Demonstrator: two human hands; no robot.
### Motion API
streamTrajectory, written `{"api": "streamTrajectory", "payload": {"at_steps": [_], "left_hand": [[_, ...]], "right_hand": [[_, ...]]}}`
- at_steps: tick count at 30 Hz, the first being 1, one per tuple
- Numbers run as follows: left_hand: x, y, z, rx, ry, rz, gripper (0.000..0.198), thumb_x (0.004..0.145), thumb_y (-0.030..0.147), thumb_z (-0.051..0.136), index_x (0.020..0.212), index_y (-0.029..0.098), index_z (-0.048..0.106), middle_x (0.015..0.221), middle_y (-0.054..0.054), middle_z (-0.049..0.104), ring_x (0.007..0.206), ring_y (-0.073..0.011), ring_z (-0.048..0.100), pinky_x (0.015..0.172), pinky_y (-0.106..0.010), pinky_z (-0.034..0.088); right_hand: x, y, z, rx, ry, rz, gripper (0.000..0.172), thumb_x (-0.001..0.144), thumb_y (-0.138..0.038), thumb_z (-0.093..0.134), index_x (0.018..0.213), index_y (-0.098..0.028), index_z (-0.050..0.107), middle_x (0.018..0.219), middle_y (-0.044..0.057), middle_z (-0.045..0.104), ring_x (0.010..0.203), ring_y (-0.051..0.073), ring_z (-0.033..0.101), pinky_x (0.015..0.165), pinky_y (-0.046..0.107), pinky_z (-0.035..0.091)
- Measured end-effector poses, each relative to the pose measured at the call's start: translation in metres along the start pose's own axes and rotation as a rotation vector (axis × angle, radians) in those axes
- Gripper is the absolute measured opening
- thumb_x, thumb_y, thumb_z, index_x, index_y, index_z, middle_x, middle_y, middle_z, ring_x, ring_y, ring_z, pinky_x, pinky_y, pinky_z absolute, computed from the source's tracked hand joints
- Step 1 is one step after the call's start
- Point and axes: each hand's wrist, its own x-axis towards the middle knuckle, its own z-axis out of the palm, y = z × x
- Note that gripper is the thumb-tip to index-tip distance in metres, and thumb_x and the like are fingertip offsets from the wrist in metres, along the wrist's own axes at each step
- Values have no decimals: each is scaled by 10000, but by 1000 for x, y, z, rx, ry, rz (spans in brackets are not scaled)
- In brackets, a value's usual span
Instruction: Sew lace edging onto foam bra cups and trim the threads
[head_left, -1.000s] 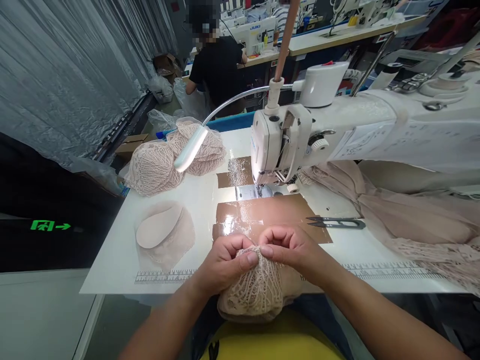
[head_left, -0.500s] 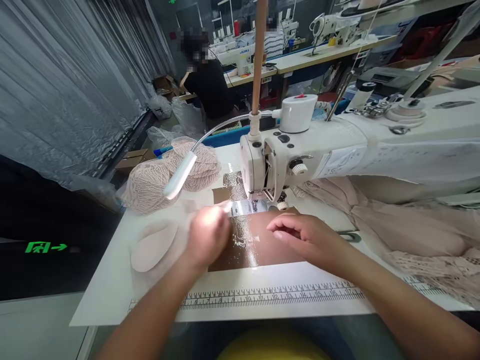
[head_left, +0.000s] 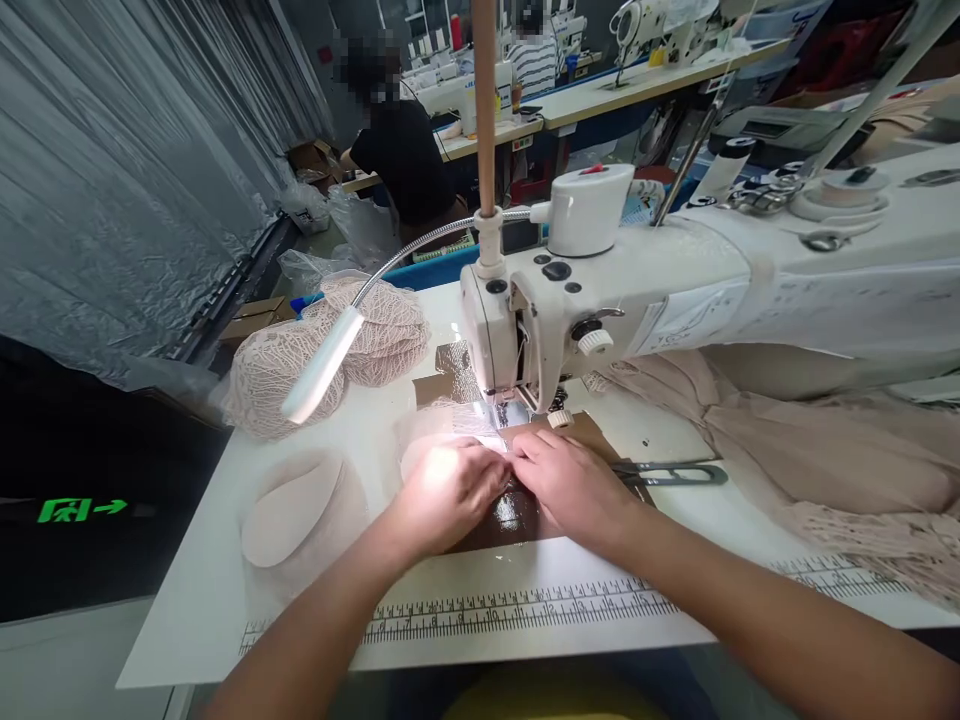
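Note:
A piece of pale sheer fabric (head_left: pixel 429 425) lies at the needle area of the white sewing machine (head_left: pixel 480 330), with a lacy edge near the presser foot. My left hand (head_left: pixel 454 490) is closed on its near edge, fingers curled in. Fingertips almost touching it, my right hand (head_left: pixel 574 485) pinches the same edge from the right; its thumb is partly hidden. Both hands rest over a shiny brown taped sheet (head_left: pixel 487 535) on the machine bed. Beside my right hand lie dark thread snips (head_left: pixel 679 474).
Lace cups (head_left: pixel 285 370) are piled at the back left, below the lamp (head_left: pixel 322 365). A sheer-edged pale cup (head_left: pixel 292 510) lies left of my forearm. Beige garments (head_left: pixel 810 440) spread at right. A printed ruler (head_left: pixel 517 610) runs along the front edge. A co-worker (head_left: pixel 405 150) sits beyond.
My left hand has moved right, bringing the pale fabric to the needle area. My right hand has shifted left to meet it and closed on the fabric edge. The snips show more fully.

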Motion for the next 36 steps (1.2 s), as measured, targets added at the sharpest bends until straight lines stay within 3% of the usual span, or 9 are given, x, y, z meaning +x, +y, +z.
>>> {"api": "streamTrajectory", "payload": {"at_steps": [4, 6, 18, 24, 29, 36], "left_hand": [[4, -19, 7, 117, 127, 94, 280, 909, 203, 392, 1000, 133, 647, 1082, -129, 646, 865, -203, 583, 764, -346, 492], [6, -26, 15, 203, 153, 146, 300, 908, 200, 391, 1069, 113, 629, 1156, -148, 624, 873, -218, 570, 765, -370, 498], [27, -58, 16, 234, 117, 294, 339, 883, 168, 413, 1164, 110, 594, 1183, -159, 620, 949, -230, 589, 811, -401, 479], [26, -63, 19, 198, 143, 298, 346, 872, 169, 442, 1183, 111, 581, 1235, -144, 595, 1015, -244, 575, 849, -413, 466], [27, -63, 19, 186, 155, 271, 336, 870, 166, 451, 1177, 120, 580, 1250, -139, 584, 1016, -236, 565, 857, -402, 463], [28, -57, 18, 267, 154, 147, 347, 904, 218, 408, 1207, 137, 555, 1255, -129, 567, 1011, -241, 532, 884, -412, 441]], "right_hand": [[0, -1, 2, -84, 53, 34, 259, 849, -54, 450, 972, -160, 651, 882, 78, 633, 794, 186, 560, 678, 303, 422], [1, -1, 1, -104, 24, 60, 285, 853, -53, 442, 1014, -169, 647, 897, 77, 639, 792, 192, 567, 678, 313, 425], [12, 1, -1, -132, -36, 158, 365, 778, -4, 444, 1035, -176, 639, 881, 80, 616, 633, 164, 518, 506, 299, 338], [12, 0, -1, -113, -36, 161, 370, 777, 3, 433, 1028, -177, 638, 872, 66, 619, 640, 158, 501, 510, 290, 320], [9, 2, 1, -98, -6, 146, 392, 751, 18, 438, 1025, -179, 638, 875, 55, 624, 699, 164, 512, 545, 282, 323], [6, 4, 5, -79, 39, 124, 440, 734, 23, 431, 1062, -186, 636, 868, 38, 612, 616, 137, 451, 536, 287, 281]]}}
